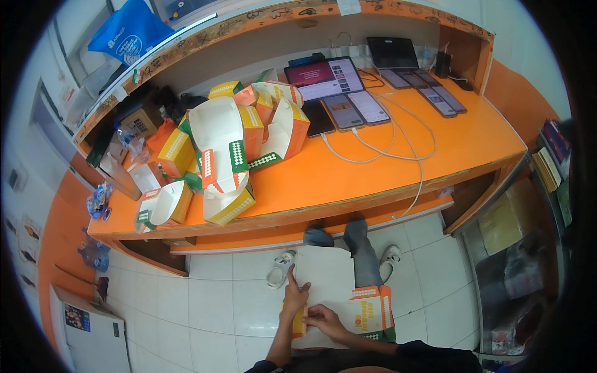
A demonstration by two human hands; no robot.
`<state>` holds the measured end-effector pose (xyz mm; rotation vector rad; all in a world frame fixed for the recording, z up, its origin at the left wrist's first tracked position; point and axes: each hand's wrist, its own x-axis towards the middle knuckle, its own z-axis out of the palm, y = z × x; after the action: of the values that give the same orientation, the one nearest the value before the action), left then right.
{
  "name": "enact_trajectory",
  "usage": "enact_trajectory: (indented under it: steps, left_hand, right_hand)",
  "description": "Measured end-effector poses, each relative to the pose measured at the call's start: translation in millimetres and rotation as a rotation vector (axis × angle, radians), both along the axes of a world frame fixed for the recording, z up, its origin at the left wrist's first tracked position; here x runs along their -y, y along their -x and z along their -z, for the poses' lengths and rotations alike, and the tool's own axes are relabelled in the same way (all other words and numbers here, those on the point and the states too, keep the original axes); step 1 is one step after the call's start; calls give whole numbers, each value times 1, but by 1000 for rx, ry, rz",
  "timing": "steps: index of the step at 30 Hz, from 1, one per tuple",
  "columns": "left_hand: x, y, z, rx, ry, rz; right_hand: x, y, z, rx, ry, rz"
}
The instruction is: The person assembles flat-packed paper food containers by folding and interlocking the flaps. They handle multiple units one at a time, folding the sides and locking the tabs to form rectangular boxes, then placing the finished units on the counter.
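On my lap lies an unfolded cardboard food box (324, 270), white inside, with orange, yellow and green printed flaps. My left hand (295, 296) grips its left edge, the index finger stretched along the side and the thumb over the board. At the same edge, my right hand (324, 321) has its fingers bent and pinched at the yellow side flap (298, 324). Printed panels (367, 316) lie at the right of the sheet. Ahead on the orange table (298, 180) is a pile of folded food boxes (217, 127), several with open lids.
Several phones (342, 112) lie by a laptop (326, 78), with white charging cables (420, 168) hanging over the table edge. A dark tablet-like device (393, 53) stands behind. A metal rack (497, 261) is at the right, a white cabinet (90, 332) at the lower left.
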<state>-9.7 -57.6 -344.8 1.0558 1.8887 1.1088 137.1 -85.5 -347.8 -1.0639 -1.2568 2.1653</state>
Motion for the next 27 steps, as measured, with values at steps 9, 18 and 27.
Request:
enact_trajectory:
  steps: [9, 18, 27]
  left_hand:
    - [7, 9, -10, 426, -9, 128]
    - [10, 10, -38, 510, -9, 104]
    - [-41, 26, -55, 12, -45, 180]
  right_hand:
    - [-153, -56, -23, 624, -883, 587]
    - [-178, -35, -59, 213, -383, -49]
    - [-146, -16, -37, 187, -469, -14]
